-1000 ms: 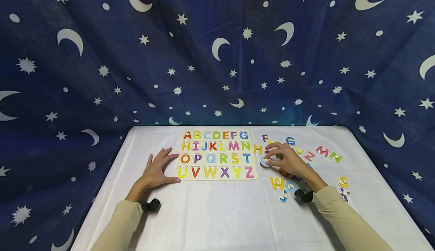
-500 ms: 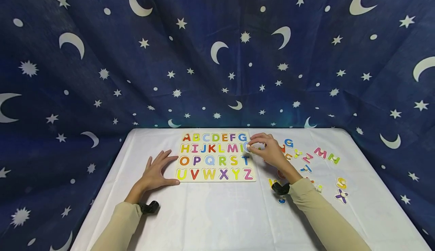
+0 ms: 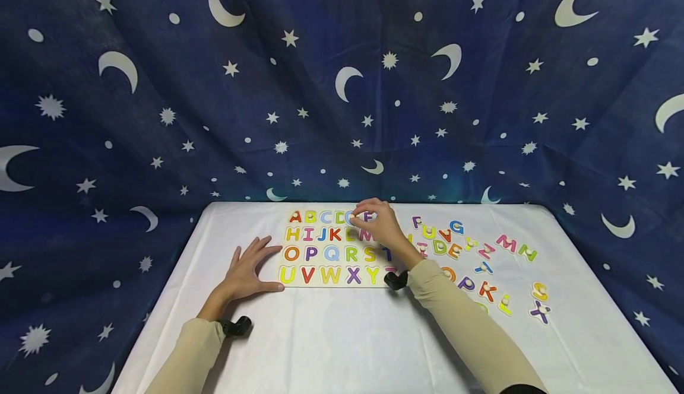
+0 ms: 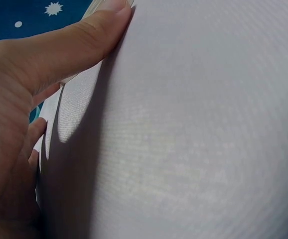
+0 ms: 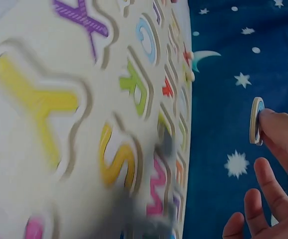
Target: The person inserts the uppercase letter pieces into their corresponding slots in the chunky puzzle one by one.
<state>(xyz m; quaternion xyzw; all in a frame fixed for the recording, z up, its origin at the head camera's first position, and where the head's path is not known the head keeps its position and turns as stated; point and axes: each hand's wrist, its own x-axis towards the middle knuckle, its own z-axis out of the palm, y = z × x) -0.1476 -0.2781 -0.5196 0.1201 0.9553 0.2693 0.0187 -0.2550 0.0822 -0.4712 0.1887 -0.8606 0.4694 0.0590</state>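
Step in hand: as I judged it, a letter was being carried to its slot in the upper row of the alphabet board (image 3: 314,285), at the centre of the frame.
Light-blue piece (image 5: 254,121): it was over the board's top row, right of the printed D; the right-wrist view caught it nearly edge-on and raised off the surface. Its face was too hidden to read, though the colour suited the C or the Q.
Right hand (image 3: 382,226): it pinched that piece between thumb and fingertips.
Left hand (image 3: 249,270): it held nothing, fingers spread, the thumb touching the board's lower left corner, likely to steady it.
Next move: if the piece was the C, it seemed to call for a short shift left, a turn to match the outline, then a press down.
Board slots: the A piece (image 3: 295,216) and B piece (image 3: 310,216) sat knobbed in their places at the upper left; the other slots I could see clearly showed only printed letters.
Loose letters: right of centre they lay scattered on the white tabletop (image 3: 331,346), with M (image 3: 506,243), N (image 3: 527,253), S (image 3: 540,291) and X (image 3: 540,311) farthest right.
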